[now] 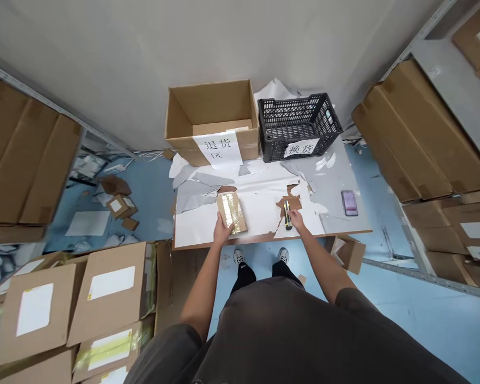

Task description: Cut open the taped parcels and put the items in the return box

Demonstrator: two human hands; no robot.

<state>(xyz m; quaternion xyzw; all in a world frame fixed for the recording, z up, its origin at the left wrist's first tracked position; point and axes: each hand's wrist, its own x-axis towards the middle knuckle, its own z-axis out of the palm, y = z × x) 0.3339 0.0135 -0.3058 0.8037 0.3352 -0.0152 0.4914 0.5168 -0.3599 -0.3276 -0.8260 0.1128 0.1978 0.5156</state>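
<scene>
A small cardboard box (232, 212) wrapped in shiny clear tape lies near the table's front edge. My left hand (223, 230) grips its lower left corner, with the thumb on the near side. Off to the right, my right hand (295, 218) is closed around a black and yellow box cutter (287, 215), held over a torn brown patch of the table's covering. Whether its blade is out is too small to tell. Worn white paper (200, 221) covers much of the table under both hands.
At the back stand an open cardboard carton (180, 143) and a black plastic crate (274, 152), both with paper signs. A phone (349, 203) lies at right. Stacked boxes (108, 304) rise at lower left; loaded shelves (420, 133) flank the table. An opened box (354, 255) sits below.
</scene>
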